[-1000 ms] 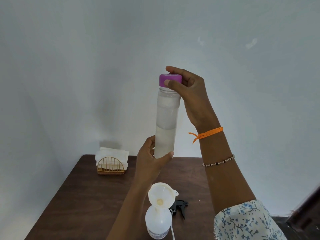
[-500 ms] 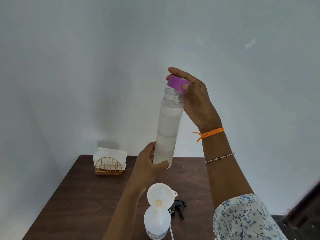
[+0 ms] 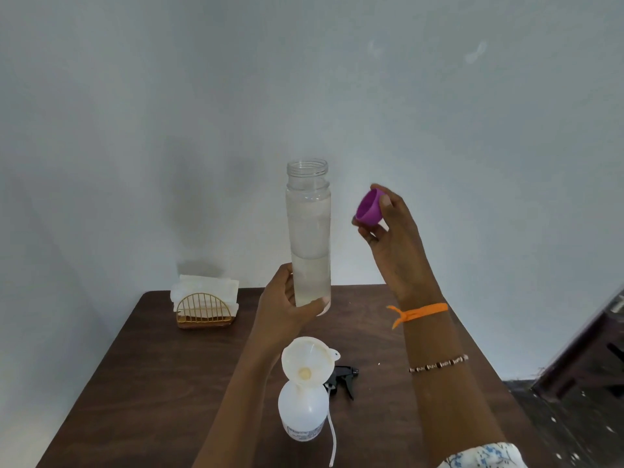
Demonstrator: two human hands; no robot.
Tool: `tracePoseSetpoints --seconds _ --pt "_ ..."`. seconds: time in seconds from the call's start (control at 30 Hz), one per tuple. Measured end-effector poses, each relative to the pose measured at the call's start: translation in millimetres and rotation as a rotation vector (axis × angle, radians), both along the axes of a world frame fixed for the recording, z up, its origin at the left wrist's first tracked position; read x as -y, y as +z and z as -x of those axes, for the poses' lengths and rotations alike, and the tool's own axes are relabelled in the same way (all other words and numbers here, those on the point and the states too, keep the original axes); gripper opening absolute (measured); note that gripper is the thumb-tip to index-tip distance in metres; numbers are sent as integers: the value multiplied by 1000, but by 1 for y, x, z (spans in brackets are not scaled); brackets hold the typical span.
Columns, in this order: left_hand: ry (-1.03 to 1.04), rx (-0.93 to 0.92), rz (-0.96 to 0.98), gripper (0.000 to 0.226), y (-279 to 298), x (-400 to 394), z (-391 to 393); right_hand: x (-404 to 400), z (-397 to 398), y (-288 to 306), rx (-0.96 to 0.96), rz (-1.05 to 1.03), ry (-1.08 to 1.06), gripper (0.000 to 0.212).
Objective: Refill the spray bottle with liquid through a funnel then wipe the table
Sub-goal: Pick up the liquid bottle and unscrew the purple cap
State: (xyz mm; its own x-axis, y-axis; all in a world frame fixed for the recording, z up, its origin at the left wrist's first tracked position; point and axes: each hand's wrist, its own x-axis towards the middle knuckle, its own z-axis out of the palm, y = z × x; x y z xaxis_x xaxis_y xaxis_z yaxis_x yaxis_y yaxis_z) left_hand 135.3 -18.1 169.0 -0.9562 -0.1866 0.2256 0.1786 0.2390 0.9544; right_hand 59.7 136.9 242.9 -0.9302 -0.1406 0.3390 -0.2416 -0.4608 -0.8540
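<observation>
Head view: left hand [image 3: 287, 309] fingers grip upright, mouth-up clear bottle [image 3: 309, 231]; right hand [image 3: 391, 238] fingers pinch purple cap [image 3: 369, 209].

Only one item carries printing: the white spray bottle [image 3: 303, 412] standing on the table, funnel in its neck, bears a label low on its body with dark lines of print. The print is too small and blurred to read; no word, brand or number can be made out. No other legible text or sign is visible.
</observation>
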Motion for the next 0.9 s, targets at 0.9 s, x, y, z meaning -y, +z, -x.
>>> tracePoseSetpoints --seconds 0.9 --pt "12 121 -43 60 -30 3 1 -52 -66 -268 569 -1061 -312 48"
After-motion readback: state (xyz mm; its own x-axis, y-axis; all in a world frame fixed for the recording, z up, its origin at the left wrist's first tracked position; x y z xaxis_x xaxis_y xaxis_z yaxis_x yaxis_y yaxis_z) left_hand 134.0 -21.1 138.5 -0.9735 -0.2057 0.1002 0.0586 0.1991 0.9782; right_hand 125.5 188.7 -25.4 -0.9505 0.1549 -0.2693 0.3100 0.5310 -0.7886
